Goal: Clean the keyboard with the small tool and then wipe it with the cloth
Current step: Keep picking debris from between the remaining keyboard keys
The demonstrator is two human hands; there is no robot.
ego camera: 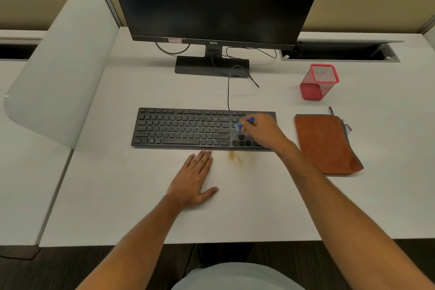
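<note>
A black keyboard (188, 128) lies on the white desk (141, 195) in front of the monitor. My right hand (263, 130) is over the keyboard's right end and grips a small blue tool (244, 123), whose tip is blurred above the keys left of the number pad. My left hand (194, 179) lies flat on the desk just in front of the keyboard, fingers straight. A folded orange cloth (326, 143) lies on the desk to the right of the keyboard. A patch of brownish crumbs (235, 156) sits on the desk by the keyboard's front edge.
A black monitor (216, 0) on its stand rises behind the keyboard, with cables trailing around its base. A red mesh pen holder (317, 82) stands at the back right. A white partition panel (58, 66) borders the desk on the left.
</note>
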